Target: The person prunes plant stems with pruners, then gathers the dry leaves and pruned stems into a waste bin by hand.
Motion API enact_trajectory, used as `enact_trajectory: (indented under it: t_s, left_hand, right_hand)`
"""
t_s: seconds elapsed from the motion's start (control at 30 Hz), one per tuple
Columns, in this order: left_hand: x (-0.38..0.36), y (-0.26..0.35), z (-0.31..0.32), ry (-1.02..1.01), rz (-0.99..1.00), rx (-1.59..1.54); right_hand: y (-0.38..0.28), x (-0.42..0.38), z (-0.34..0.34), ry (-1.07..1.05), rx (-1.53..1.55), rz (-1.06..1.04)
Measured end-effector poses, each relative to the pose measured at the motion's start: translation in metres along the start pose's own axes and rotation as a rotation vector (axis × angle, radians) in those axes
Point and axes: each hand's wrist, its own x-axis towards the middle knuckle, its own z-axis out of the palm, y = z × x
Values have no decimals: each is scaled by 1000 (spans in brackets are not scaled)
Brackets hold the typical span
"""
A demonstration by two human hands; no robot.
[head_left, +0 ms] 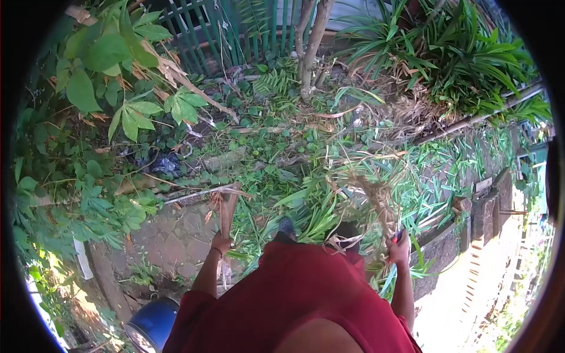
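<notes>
Left grip (222,242) closed round a brown stalk (228,212), partway along, over paving (173,247) — held wide, likely so it clears the body. Right grip (400,252) closed on a red-and-black handle (396,237), tool type unclear; dry leaves (379,197) at the hand, bunched upward — whether pinched too, cannot tell.
</notes>
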Motion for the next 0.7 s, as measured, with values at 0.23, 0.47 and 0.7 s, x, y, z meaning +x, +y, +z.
enact_trajectory:
  t_s: [0.23,0.47,0.7]
  left_hand:
    - [41,-47,24,77,46,-68]
    - [-23,-35,37,53,-44,-111]
    - [-81,-95,107,183,-293,-119]
  right_hand:
    - [-63,11,3,-5,-73,-100]
    - [-64,47,38,-164,-114,-162]
    - [-98,78,70,-384,-253,-319]
